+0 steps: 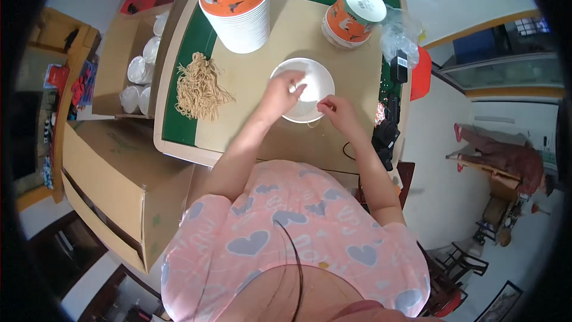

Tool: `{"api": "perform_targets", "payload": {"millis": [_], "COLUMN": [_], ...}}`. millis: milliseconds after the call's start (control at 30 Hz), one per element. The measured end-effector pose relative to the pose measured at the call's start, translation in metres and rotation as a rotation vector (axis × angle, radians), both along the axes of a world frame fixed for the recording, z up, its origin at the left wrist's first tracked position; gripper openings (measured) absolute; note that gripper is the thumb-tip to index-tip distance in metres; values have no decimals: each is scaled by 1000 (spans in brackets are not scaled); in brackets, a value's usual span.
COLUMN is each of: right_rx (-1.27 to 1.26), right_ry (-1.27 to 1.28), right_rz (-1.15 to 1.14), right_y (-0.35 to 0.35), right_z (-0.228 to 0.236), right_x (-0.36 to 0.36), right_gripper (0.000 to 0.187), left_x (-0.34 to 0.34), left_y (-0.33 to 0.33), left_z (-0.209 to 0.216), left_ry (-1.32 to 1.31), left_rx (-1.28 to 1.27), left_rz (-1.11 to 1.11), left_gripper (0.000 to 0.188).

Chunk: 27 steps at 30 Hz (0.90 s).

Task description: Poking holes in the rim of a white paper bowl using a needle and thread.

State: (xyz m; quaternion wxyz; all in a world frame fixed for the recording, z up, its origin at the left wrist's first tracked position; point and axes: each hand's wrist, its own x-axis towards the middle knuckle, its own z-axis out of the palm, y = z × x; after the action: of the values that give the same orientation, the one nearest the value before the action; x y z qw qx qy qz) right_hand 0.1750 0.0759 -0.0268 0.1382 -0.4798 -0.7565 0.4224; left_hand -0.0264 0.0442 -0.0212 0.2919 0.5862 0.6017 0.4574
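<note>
A white paper bowl stands on the tan table top in front of me. My left hand reaches into the bowl from its left rim, fingers curled against the inner wall. My right hand pinches something thin at the bowl's lower right rim; what it pinches is too small to tell. A heap of tan strings lies on the table to the left of the bowl.
A tall stack of orange-and-white paper bowls stands at the back, a shorter stack lies tilted at the back right beside clear plastic bags. Open cardboard boxes stand to the left. Black devices sit at the table's right edge.
</note>
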Motion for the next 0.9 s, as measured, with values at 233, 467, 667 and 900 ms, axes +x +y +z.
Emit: {"api": "perform_targets", "payload": {"millis": [233,467,667,900], "right_rx": [-146,-183,-38,-282], "right_ry": [134,266,127,403], "right_rz": [-72,-156,-159,-262], "right_y": [-5,-9,-11,-9], "right_z": [0,-12,1,-6], "right_x": [5,14,15,15], "right_gripper": [13,10,8,9], "left_x": [12,46,46,52], "left_y": [-20,-22,-15,-4], "left_z": [27,-6,-27,-30], "left_ry": [359,251,-27,-108], "left_rx": [35,-230,-317,-379], "left_rz": [-272,-347,-281,-311], "left_gripper": [44,30,19,15]}}
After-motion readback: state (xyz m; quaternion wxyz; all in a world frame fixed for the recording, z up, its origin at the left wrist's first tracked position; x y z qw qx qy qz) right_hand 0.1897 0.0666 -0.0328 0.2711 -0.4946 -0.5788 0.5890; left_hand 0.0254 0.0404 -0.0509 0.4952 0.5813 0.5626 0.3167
